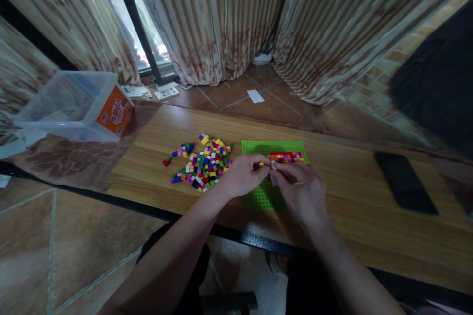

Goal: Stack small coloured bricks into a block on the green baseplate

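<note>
I have a yellow brick (pixel 261 164) in view between the thumb and forefinger of my left hand (pixel 243 174), with those fingers clamped on it. Right beside it, where the fingertips of both hands meet, a pale brick (pixel 273 164) shows; my right hand (pixel 305 189) has its thumb and forefinger at it, but from here I can't tell whether they grip it or only touch it. Both hands are over the green plate (pixel 258 202), which lies on the wooden counter (pixel 354 197). Under and behind my fingers I make out built rows (pixel 288 156) on the plate, red along the far edge with mixed colours nearer; part of them is hidden by my hands. Just left of the plate I see the loose pile (pixel 207 163) of small bricks in many colours, with a few stragglers (pixel 166 162) at its left side. Well off to my right a black phone (pixel 405 182) lies flat on the counter. Past the counter's left end I have a clear box (pixel 70 101) with an orange label (pixel 116 112). Farther out, a white card (pixel 255 96) lies on the tiled floor, before striped curtains (pixel 221 24)
</note>
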Tool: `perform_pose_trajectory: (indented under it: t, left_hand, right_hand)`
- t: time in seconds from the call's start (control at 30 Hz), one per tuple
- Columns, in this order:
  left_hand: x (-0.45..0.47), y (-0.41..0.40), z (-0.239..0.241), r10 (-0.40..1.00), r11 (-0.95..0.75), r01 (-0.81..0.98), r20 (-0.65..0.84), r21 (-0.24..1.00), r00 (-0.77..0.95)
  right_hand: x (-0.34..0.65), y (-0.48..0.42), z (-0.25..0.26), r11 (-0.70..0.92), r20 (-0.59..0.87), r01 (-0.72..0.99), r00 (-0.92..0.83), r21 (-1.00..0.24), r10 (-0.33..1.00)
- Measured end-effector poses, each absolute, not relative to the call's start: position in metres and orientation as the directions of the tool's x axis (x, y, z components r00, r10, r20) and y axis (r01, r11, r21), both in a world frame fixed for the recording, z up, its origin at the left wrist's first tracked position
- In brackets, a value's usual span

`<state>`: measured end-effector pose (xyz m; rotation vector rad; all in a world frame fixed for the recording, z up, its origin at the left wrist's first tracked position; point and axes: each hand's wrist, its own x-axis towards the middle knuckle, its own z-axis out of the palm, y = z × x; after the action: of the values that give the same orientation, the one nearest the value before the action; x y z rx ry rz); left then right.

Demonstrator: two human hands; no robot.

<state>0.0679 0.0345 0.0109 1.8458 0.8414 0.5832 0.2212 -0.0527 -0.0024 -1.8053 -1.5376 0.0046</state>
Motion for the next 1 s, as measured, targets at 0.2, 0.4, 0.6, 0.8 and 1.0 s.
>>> perform_pose_trajectory:
  t: [0.2, 0.4, 0.6, 0.8, 1.0]
  left_hand:
    - [0.068, 0.043, 0.006, 0.81, -0.147, 0.249, -0.028, 0.957, 0.586]
    - [0.069, 0.044, 0.011, 0.832, -0.036, 0.069, -0.008, 0.997, 0.554]
    - [0.076, 0.035, 0.009, 0.794, -0.116, -0.112, 0.16, 0.987, 0.587]
    - [0.085, 0.025, 0.006, 0.78, -0.127, -0.191, 0.217, 0.973, 0.588]
    - [0.086, 0.025, 0.004, 0.776, -0.075, -0.182, 0.172, 0.98, 0.607]
  right_hand:
    - [0.221, -0.056, -0.005, 0.033, 0.455, 0.826, 0.275, -0.562, 0.847]
    - [0.233, -0.062, 0.011, 0.074, 0.516, 0.718, 0.421, -0.692, 0.746]
    - [0.241, -0.063, 0.015, 0.151, 0.469, 0.656, 0.341, -0.74, 0.815]
    - [0.239, -0.062, 0.009, 0.186, 0.442, 0.621, 0.287, -0.761, 0.85]
    - [0.246, -0.062, 0.011, 0.16, 0.412, 0.622, 0.285, -0.766, 0.865]
